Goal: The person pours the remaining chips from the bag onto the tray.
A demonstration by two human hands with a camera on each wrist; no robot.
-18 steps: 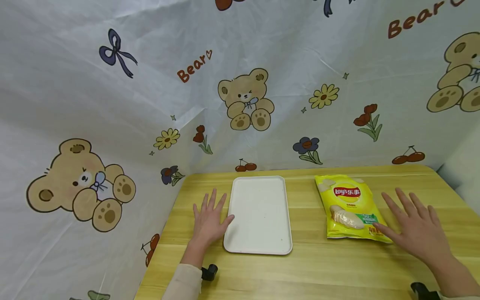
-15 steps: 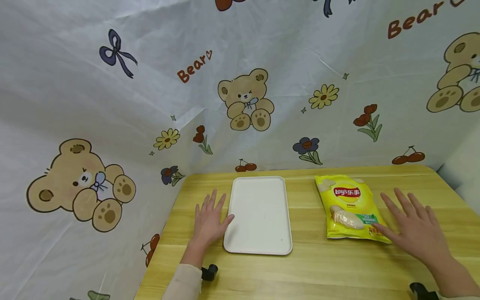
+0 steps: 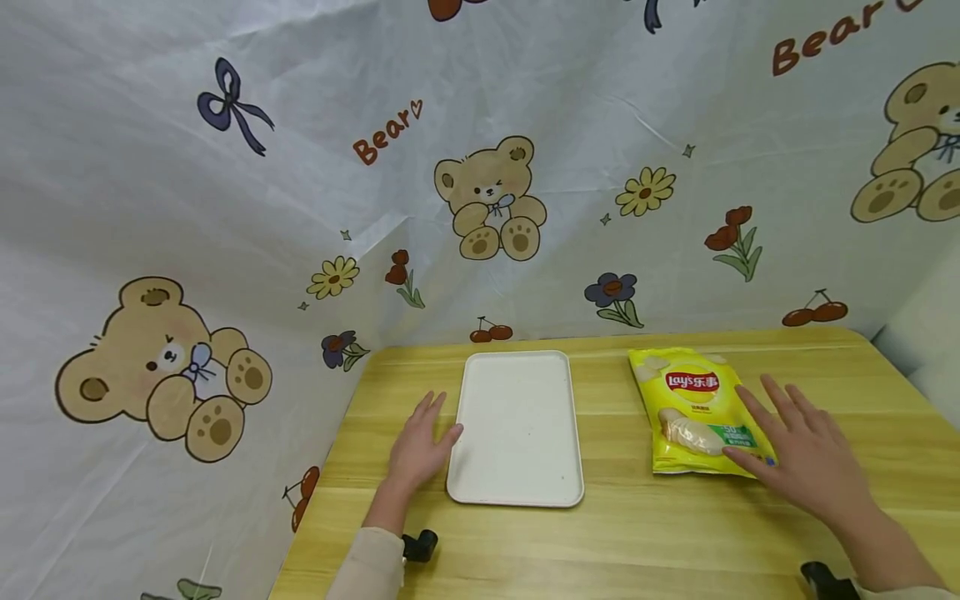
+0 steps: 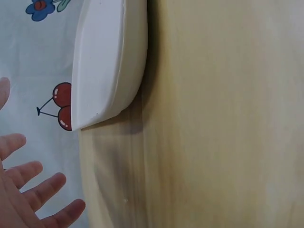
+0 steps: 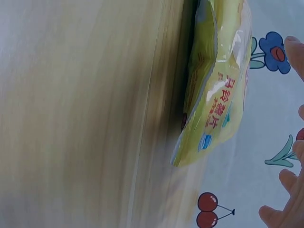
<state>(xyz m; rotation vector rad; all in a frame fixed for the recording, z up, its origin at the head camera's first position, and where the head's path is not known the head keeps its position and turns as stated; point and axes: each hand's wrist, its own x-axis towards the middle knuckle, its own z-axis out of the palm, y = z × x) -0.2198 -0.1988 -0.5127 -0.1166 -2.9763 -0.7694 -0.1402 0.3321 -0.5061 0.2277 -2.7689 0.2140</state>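
A white rectangular tray (image 3: 517, 429) lies left of centre on the wooden table. My left hand (image 3: 420, 446) is beside its left edge, fingers extended and holding nothing; in the left wrist view its fingers (image 4: 47, 190) are spread apart from the tray's rim (image 4: 128, 61). To the right lies a yellow bag of Lay's potato chips (image 3: 693, 412), flat with its front up. My right hand (image 3: 813, 458) hovers at the bag's lower right corner with fingers spread, covering that corner in the head view. In the right wrist view, a gap shows between the fingers and the chip bag (image 5: 218, 95).
The light wooden table (image 3: 600, 542) meets a white cloth (image 3: 570, 100) printed with bears and flowers, which hangs behind it and along the left side. A dark wrist mount (image 3: 420, 546) sits on the left wrist, another (image 3: 828, 581) on the right.
My right hand has moved left, over the chip bag's lower right corner. The left hand's fingers have drawn closer together and slightly back. Tray and bag stay in place.
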